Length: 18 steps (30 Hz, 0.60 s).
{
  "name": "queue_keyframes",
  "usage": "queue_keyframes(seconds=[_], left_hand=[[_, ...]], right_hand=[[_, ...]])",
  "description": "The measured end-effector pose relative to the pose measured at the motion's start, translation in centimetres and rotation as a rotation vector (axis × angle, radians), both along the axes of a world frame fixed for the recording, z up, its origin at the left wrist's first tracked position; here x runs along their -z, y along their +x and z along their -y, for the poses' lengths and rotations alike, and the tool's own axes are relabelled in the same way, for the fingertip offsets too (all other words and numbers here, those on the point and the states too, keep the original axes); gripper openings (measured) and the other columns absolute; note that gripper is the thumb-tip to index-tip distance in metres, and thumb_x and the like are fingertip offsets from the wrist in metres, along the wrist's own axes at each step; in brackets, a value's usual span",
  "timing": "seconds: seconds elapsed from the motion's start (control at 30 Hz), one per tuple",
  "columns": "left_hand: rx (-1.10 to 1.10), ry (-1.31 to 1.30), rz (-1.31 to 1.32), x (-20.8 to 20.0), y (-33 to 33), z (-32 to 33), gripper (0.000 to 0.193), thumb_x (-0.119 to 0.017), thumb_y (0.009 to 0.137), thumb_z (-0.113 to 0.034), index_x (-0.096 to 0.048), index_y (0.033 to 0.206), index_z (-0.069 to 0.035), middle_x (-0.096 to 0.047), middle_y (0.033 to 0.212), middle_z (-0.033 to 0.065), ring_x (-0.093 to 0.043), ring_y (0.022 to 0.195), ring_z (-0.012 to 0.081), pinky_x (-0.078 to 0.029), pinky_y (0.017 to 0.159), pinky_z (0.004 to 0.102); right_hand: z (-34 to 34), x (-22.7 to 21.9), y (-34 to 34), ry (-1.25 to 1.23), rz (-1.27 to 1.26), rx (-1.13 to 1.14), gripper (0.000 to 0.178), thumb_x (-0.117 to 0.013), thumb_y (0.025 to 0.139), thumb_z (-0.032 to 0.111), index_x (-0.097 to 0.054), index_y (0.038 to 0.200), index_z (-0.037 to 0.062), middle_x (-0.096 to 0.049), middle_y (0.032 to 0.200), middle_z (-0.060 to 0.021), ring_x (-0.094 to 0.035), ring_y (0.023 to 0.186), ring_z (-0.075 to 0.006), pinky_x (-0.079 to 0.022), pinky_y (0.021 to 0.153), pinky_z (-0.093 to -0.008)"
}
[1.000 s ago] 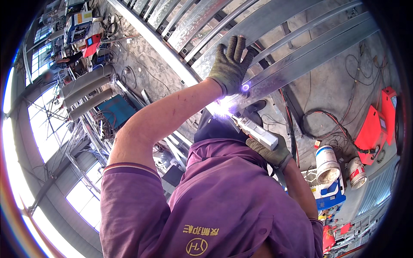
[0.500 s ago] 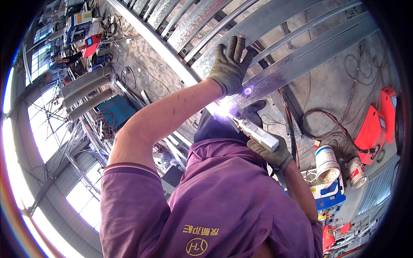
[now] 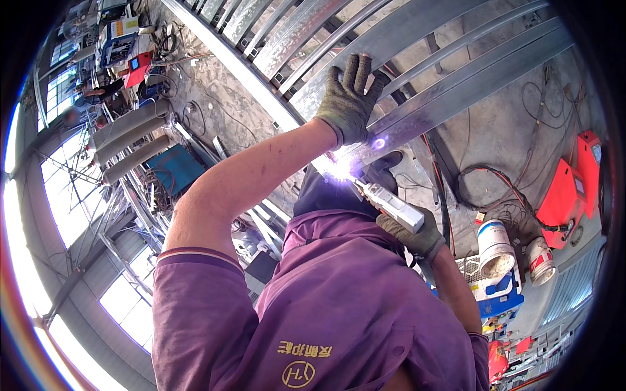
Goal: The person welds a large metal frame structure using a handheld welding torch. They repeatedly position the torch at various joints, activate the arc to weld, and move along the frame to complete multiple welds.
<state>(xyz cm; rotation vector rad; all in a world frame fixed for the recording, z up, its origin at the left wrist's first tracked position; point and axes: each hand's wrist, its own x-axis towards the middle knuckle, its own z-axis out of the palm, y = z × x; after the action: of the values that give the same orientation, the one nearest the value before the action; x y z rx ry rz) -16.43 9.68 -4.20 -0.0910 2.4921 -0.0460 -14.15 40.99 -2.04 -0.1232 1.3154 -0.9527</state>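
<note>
My left hand (image 3: 347,107), in a dark knitted glove, lies with fingers spread on the flat bars of a silver metal frame (image 3: 450,107). My right hand (image 3: 424,238), gloved alike, is closed round a white boxy welding gun (image 3: 394,207). The gun's thin nozzle points up and left at the frame's near corner. A glaring white-violet welding arc (image 3: 339,168) burns at its tip, just below my left wrist, and its brightness hides the joint. Part of my right-hand fingers is hidden beneath the gun.
Red machines (image 3: 564,205) stand on the concrete floor at the right, with black cables (image 3: 486,171) looped nearby. Two dirty buckets (image 3: 495,251) are close to my right forearm. At the left are a teal box (image 3: 176,168), metal tubes and more equipment.
The welding gun and my right hand have shifted very slightly right and down. The arc still burns at the corner. My left hand stays in place.
</note>
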Motion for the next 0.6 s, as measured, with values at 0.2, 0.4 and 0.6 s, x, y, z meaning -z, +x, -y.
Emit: queue_keyframes(seconds=[0.2, 0.4, 0.6], left_hand=[[-0.008, 0.017, 0.016, -0.48, -0.3, 0.02, 0.132, -0.085, 0.068, -0.075, -0.028, 0.168, -0.01, -0.006, 0.174, 0.0323, -0.003, 0.164, 0.0463, -0.014, 0.126, 0.0616], [-0.024, 0.035, 0.003, -0.18, -0.15, 0.19, 0.133, -0.086, 0.067, -0.075, -0.028, 0.168, -0.01, -0.006, 0.174, 0.0324, -0.004, 0.164, 0.0466, -0.014, 0.126, 0.0618], [-0.025, 0.042, -0.013, 0.02, -0.06, 0.23, 0.134, -0.086, 0.066, -0.075, -0.029, 0.168, -0.009, -0.007, 0.174, 0.0328, -0.005, 0.164, 0.047, -0.015, 0.126, 0.0623]], right_hand=[[0.25, -0.7, -0.41, 0.03, 0.012, 0.01, 0.046, -0.088, 0.091, 0.026, -0.074, 0.129, 0.0052, -0.079, 0.121, -0.0072, -0.073, 0.11, -0.0141, -0.058, 0.094, -0.0292], [0.15, -0.75, -0.45, 0.046, 0.037, 0.025, 0.048, -0.089, 0.09, 0.026, -0.073, 0.129, 0.0047, -0.078, 0.121, -0.0069, -0.073, 0.11, -0.0139, -0.059, 0.094, -0.0289], [-0.19, -0.51, -0.35, 0.055, 0.023, 0.013, 0.049, -0.09, 0.089, 0.026, -0.073, 0.13, 0.0044, -0.078, 0.121, -0.0064, -0.073, 0.11, -0.0134, -0.059, 0.094, -0.0289]])
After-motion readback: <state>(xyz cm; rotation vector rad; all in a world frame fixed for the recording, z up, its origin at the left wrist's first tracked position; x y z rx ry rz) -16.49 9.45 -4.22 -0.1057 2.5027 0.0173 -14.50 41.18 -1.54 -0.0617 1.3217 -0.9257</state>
